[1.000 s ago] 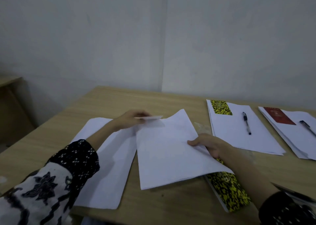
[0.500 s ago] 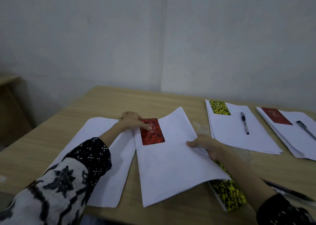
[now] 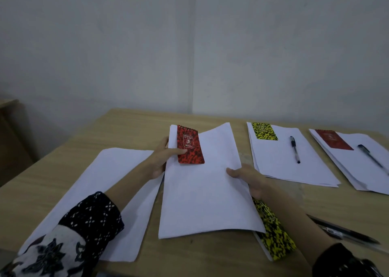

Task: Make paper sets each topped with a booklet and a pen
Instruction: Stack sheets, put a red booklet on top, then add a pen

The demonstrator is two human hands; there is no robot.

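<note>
A stack of white sheets (image 3: pixel 202 194) is lifted in front of me, held from both sides. My left hand (image 3: pixel 162 159) grips its upper left edge, thumb pressing a red spiral booklet (image 3: pixel 190 145) onto the paper. My right hand (image 3: pixel 250 179) grips the right edge, thumb on top. A yellow-black booklet (image 3: pixel 274 232) lies partly under the stack's lower right corner. Loose black pens (image 3: pixel 345 232) lie by my right forearm. Further right are two sets: white paper (image 3: pixel 280 163) with a yellow booklet (image 3: pixel 264 131) and pen (image 3: pixel 294 149), and paper (image 3: pixel 362 169) with a red booklet (image 3: pixel 333 142) and pen (image 3: pixel 372 157).
Another pile of white sheets (image 3: pixel 101 184) lies on the left of the wooden table (image 3: pixel 69 150), partly under my left forearm. A pale wall rises right behind the table. A wooden piece of furniture (image 3: pixel 12 133) stands off to the left.
The paper stack with the red booklet has been lifted and shifted up and away from me. My left thumb now pins the booklet against the sheets; my right hand kept its grip on the edge.
</note>
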